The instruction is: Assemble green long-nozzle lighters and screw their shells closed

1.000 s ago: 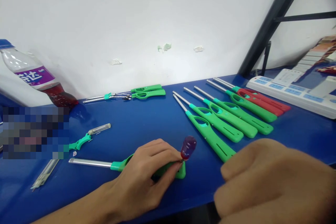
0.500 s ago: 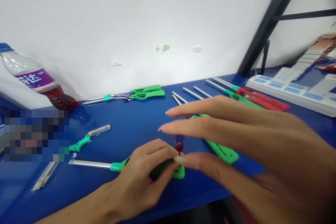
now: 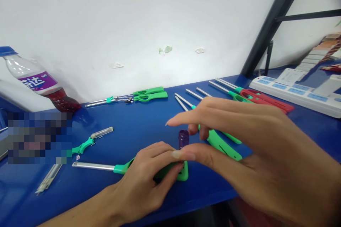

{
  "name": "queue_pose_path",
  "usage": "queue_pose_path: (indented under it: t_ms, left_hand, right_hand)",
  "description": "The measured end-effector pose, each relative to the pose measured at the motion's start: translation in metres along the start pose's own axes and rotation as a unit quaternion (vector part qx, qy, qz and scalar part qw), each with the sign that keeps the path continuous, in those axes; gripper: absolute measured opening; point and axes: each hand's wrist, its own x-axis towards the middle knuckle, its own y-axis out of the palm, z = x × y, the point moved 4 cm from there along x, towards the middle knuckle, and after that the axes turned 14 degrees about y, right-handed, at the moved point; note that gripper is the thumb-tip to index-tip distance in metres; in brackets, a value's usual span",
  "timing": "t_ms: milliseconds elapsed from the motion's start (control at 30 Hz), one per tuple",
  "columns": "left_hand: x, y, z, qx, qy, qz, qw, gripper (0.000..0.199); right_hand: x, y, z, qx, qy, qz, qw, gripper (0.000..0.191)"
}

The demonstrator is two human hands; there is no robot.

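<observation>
My left hand (image 3: 149, 173) is wrapped round a green lighter (image 3: 119, 168) lying on the blue table, its metal tube pointing left and its handle end showing by my fingertips. A screwdriver with a purple handle (image 3: 183, 138) stands upright over that handle end; its tip is hidden behind my fingers. Around the screwdriver, my right hand (image 3: 239, 142) has its thumb and index finger apart, the thumb tip close to my left fingertips. The other right fingers are bent behind the screwdriver.
Green lighters (image 3: 223, 145) and red lighters (image 3: 269, 101) lie at the right, near a white power strip (image 3: 298, 94). Opened green lighters (image 3: 150, 94) lie by the wall. A bottle (image 3: 39, 81) leans at the left, above loose lighter parts (image 3: 102, 132).
My right hand has shifted around the screwdriver, its rear fingers now curled. The screwdriver's handle shows more fully and has sunk lower towards my left hand.
</observation>
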Motion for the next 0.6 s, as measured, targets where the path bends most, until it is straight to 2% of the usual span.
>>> queue_pose_path:
  t_ms: [100, 133, 267, 400, 533, 600]
  left_hand:
    - [-0.0015, 0.0005, -0.0005, 0.008, 0.019, -0.009, 1.000, 0.016]
    - [-0.0017, 0.0009, -0.0002, 0.011, 0.022, -0.009, 1.000, 0.018]
    - [0.0000, 0.0019, 0.0012, 0.006, 0.011, 0.004, 1.000, 0.016]
    - [0.0013, 0.0005, 0.0004, 0.014, 0.009, 0.003, 1.000, 0.013]
    - [-0.0008, 0.0010, 0.0000, 0.006, 0.014, 0.006, 1.000, 0.015]
    - [-0.0018, 0.0011, 0.0002, 0.012, 0.016, 0.003, 1.000, 0.016]
  right_hand:
    - [-0.0007, -0.0005, -0.0045, 0.052, -0.005, 0.041, 0.998, 0.012]
    - [-0.0002, -0.0009, -0.0063, 0.064, 0.005, 0.040, 0.997, 0.010]
    - [0.0020, -0.0016, -0.0098, 0.053, 0.051, 0.006, 0.997, 0.029]
    - [-0.0015, -0.0021, -0.0081, 0.051, 0.046, 0.021, 0.997, 0.005]
    - [-0.0037, -0.0002, -0.0099, 0.052, 0.048, 0.067, 0.995, 0.011]
    - [-0.0017, 0.0012, -0.0106, 0.060, 0.056, 0.072, 0.994, 0.011]
